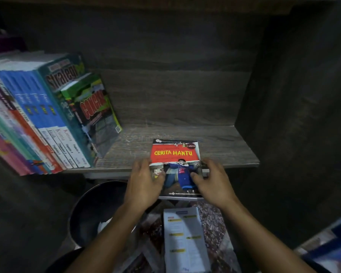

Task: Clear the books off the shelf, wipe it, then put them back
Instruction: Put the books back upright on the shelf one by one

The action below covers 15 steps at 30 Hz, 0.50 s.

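At the far left of the shelf point(220, 148) a row of books point(37, 123) stands spine-out and leans to the right, with blue, white, red and purple spines packed close together. Its rightmost tall volume is a teal book point(61, 79) with a large title on the cover. A smaller green book point(96, 107) leans against that cover, its foot on the board. Below the shelf edge, left of centre, sits a dark round container point(95, 207).

The left hand point(144, 184) comes up from below and holds the left edge of the Cerita Hantu book point(175, 152). Its fingers point(143, 164) curl over that edge and the thumb lies across the lower left of the cover. The book lies face up with its red title band toward the back. Its far half is over the front part of the board, and its near half juts out past the front edge toward the person. It is well apart from the leaning row.

The right hand point(213, 184) mirrors the left: its fingers point(212, 164) wrap the right edge and the thumb presses on the cover. Both hands thus grip the book from either side. Whether its far end touches the board cannot be told.

Under the book, a white printed page point(183, 239) lies on a patterned floor. A blurred blue object point(333, 245) sits in the lower right corner.
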{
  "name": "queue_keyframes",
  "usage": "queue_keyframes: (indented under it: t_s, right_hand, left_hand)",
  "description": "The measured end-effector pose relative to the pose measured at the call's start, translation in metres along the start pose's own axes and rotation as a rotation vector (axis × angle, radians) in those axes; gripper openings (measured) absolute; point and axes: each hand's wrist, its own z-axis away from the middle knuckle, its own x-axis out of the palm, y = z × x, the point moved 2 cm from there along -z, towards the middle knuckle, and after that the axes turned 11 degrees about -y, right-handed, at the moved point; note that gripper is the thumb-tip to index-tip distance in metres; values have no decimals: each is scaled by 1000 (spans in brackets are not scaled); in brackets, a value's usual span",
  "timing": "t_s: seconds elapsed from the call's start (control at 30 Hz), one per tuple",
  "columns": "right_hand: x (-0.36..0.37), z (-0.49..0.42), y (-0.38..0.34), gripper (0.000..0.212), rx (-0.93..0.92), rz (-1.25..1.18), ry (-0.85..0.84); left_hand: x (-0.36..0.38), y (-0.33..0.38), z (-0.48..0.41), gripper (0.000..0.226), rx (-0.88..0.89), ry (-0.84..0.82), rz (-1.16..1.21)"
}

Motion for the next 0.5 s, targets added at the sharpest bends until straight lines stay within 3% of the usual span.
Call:
queue_keyframes:
  t_s: [0.2, 0.43, 0.5]
  right_hand:
    - [10, -11, 5, 46, 111, -266, -11]
    - [17, -13, 1, 48, 208, -799, -64]
    - [15, -13, 1, 51, 232, -874, -84]
  left_hand:
    - [1, -6, -10, 38, -50, 6, 136]
    - [-9, -3, -15, 34, -150, -49, 365]
    - [-10, -4, -18, 21, -182, -113, 494]
